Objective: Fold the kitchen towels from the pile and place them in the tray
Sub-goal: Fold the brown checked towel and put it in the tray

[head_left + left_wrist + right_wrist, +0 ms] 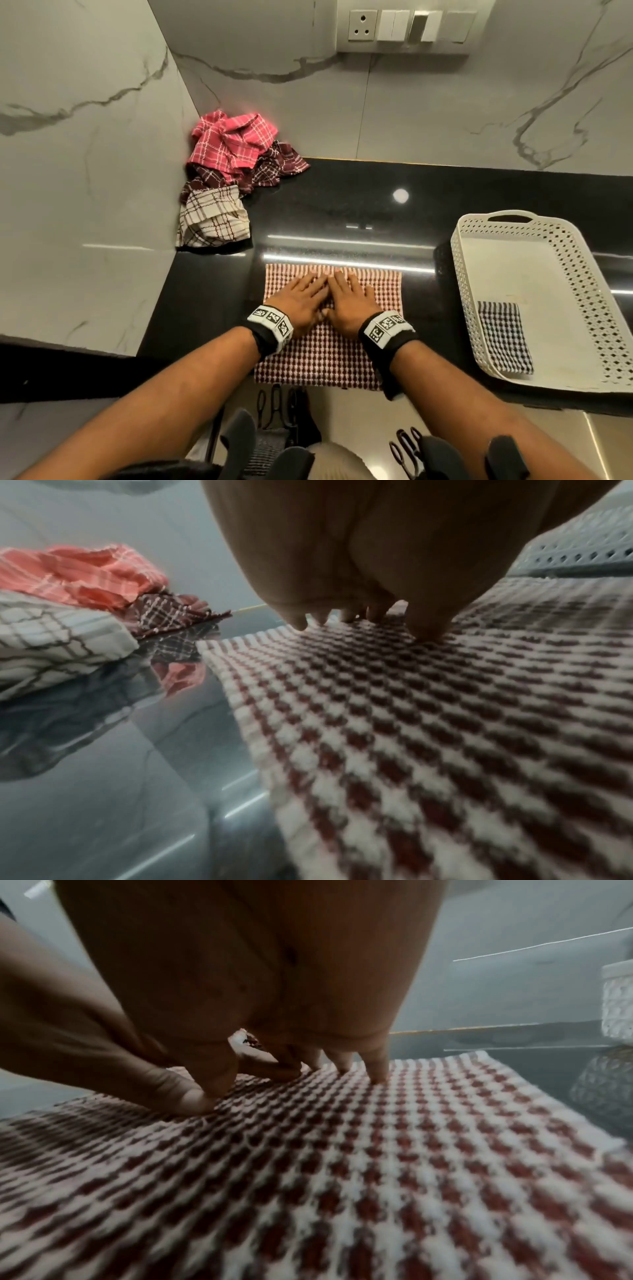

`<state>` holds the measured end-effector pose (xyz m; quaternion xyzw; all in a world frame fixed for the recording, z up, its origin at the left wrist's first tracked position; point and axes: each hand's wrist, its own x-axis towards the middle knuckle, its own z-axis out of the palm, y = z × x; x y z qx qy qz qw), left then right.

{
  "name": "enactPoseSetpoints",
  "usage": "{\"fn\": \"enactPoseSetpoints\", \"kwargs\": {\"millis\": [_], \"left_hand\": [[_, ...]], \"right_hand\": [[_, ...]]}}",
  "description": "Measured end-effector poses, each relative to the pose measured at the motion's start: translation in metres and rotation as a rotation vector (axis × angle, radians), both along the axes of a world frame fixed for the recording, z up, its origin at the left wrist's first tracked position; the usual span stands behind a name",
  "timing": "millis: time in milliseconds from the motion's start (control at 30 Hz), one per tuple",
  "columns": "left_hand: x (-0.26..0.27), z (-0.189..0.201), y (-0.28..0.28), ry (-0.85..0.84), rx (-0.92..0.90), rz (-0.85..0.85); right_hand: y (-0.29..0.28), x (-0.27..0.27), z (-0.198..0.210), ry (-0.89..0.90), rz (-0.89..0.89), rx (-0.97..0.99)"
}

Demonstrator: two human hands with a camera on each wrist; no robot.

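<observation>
A red-and-white checked towel (329,356) lies flat on the black counter, near its front edge. My left hand (303,299) and right hand (347,301) lie side by side on its far half, palms down, fingers straight and pressing the cloth. The wrist views show the same towel (428,737) (377,1177) under the left fingertips (428,634) and right fingertips (377,1074). The pile of towels (233,164) sits in the back left corner: pink on top, maroon beneath, a cream checked one in front. The white perforated tray (513,267) stands at the right with a folded black-and-white towel (505,337) inside.
Marble walls close off the left side and the back. A socket and switch panel (407,27) is on the back wall. The black counter (342,212) shows between pile, towel and tray. Below the counter edge are dark tools and scissors (404,448).
</observation>
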<state>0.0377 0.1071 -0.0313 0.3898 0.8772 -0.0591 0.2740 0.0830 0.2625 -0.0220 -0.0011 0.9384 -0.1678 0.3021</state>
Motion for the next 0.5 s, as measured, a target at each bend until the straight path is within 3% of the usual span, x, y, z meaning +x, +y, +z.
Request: {"fn": "enactPoseSetpoints", "kwargs": {"millis": [200, 500], "left_hand": [[-0.014, -0.016, -0.048, 0.037, -0.034, 0.228], [-0.035, -0.014, -0.051, 0.092, -0.062, 0.251]], "right_hand": [[0.057, 0.004, -0.019, -0.069, -0.105, 0.189], [0.077, -0.014, -0.014, -0.081, -0.150, 0.244]]}}
